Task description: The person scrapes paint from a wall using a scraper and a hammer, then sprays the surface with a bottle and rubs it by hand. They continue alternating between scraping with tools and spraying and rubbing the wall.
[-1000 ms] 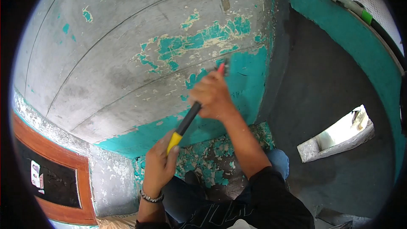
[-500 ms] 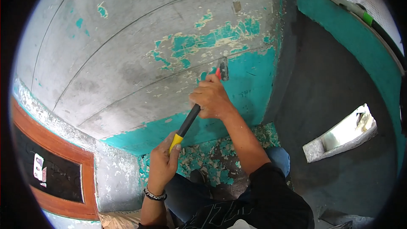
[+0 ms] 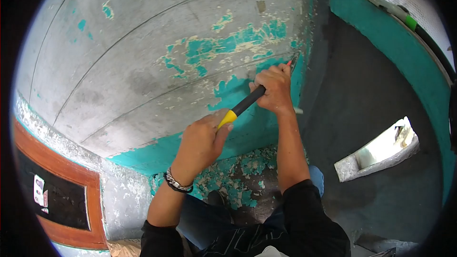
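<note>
A long-handled paint scraper (image 3: 249, 100) with a black and yellow grip slants up to the right across the wall. Around the yellow end of its handle my left hand (image 3: 200, 140) is closed. Higher up, my right hand (image 3: 275, 88) wraps the shaft near the red neck. The blade shows edge-on just beyond my right fingers, against the wall near the corner; its exact contact is hard to make out. Teal paint (image 3: 166, 152) covers the lower wall, and a ragged teal patch (image 3: 228, 44) lies on the bare grey wall (image 3: 128, 71) above.
Teal and pale paint flakes (image 3: 247, 166) litter the floor by my feet. To the right is a dark grey wall (image 3: 362, 81) with a light-filled opening (image 3: 381, 150). At lower left stands a brown wooden frame (image 3: 97, 200) with a dark panel.
Both hands have moved right and slightly up with the scraper, bringing its blade closer to the corner. The blade has turned edge-on. A pale flake now shows beside my right forearm.
</note>
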Tool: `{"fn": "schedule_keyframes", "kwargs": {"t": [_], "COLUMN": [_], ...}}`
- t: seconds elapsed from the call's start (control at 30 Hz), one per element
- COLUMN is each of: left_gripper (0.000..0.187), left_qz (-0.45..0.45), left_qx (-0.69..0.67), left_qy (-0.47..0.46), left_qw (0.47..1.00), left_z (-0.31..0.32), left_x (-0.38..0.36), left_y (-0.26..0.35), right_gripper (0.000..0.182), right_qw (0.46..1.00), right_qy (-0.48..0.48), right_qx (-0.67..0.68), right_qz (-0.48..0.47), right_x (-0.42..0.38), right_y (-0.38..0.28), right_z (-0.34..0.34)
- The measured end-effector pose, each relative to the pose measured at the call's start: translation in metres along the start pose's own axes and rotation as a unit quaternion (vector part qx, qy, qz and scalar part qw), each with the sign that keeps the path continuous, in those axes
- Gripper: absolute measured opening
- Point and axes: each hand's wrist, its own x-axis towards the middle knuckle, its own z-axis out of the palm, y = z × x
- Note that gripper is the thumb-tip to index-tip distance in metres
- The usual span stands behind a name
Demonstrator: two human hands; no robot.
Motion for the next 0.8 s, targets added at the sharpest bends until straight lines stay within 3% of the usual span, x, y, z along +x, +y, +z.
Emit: {"fn": "schedule_keyframes", "kwargs": {"t": [0.07, 0.17, 0.23, 0.3, 0.33, 0.37, 0.43, 0.47, 0.57, 0.67, 0.8], "left_gripper": [0.029, 0.031, 0.031, 0.031, 0.031, 0.031, 0.031, 0.031, 0.031, 0.031, 0.032], "left_qz": [0.024, -0.022, -0.096, -0.127, -0.158, -0.155, -0.160, -0.159, -0.132, -0.118, -0.117], "left_qx": [-0.006, 0.028, -0.037, -0.052, -0.070, -0.066, -0.092, -0.092, -0.076, -0.087, -0.084], "left_qy": [0.011, 0.025, 0.071, 0.077, 0.084, 0.087, 0.085, 0.086, 0.084, 0.110, 0.143], "left_qw": [1.000, 0.999, 0.992, 0.988, 0.981, 0.982, 0.979, 0.979, 0.985, 0.983, 0.979], "left_z": [0.006, 0.003, -0.001, -0.005, -0.007, -0.009, -0.010, -0.009, -0.001, 0.011, 0.018], "left_x": [0.004, -0.029, -0.052, -0.076, -0.086, -0.095, -0.108, -0.109, -0.110, -0.109, -0.104], "left_y": [0.009, 0.007, -0.004, -0.010, -0.012, -0.014, -0.016, -0.017, -0.017, -0.022, -0.033], "right_gripper": [0.023, 0.019, 0.019, 0.033, 0.051, 0.051, 0.055, 0.053, 0.042, 0.045, 0.046], "right_qw": [1.000, 0.999, 0.997, 0.994, 0.988, 0.988, 0.958, 0.937, 0.960, 0.980, 0.956], "right_qy": [-0.004, 0.024, 0.056, 0.083, 0.110, 0.115, 0.197, 0.192, 0.136, 0.105, 0.149], "right_qx": [0.001, 0.027, 0.044, 0.016, 0.059, 0.061, 0.151, 0.228, 0.162, 0.060, 0.119], "right_qz": [0.002, 0.023, 0.041, 0.076, 0.090, 0.088, 0.143, 0.182, 0.182, 0.155, 0.225], "right_x": [-0.006, -0.006, -0.008, -0.010, -0.021, -0.031, -0.047, -0.054, -0.072, -0.069, -0.072], "right_y": [0.000, -0.028, -0.055, -0.080, -0.084, -0.087, -0.095, -0.103, -0.098, -0.095, -0.105], "right_z": [-0.006, 0.008, 0.021, 0.030, 0.041, 0.051, 0.064, 0.069, 0.069, 0.054, 0.054]}}
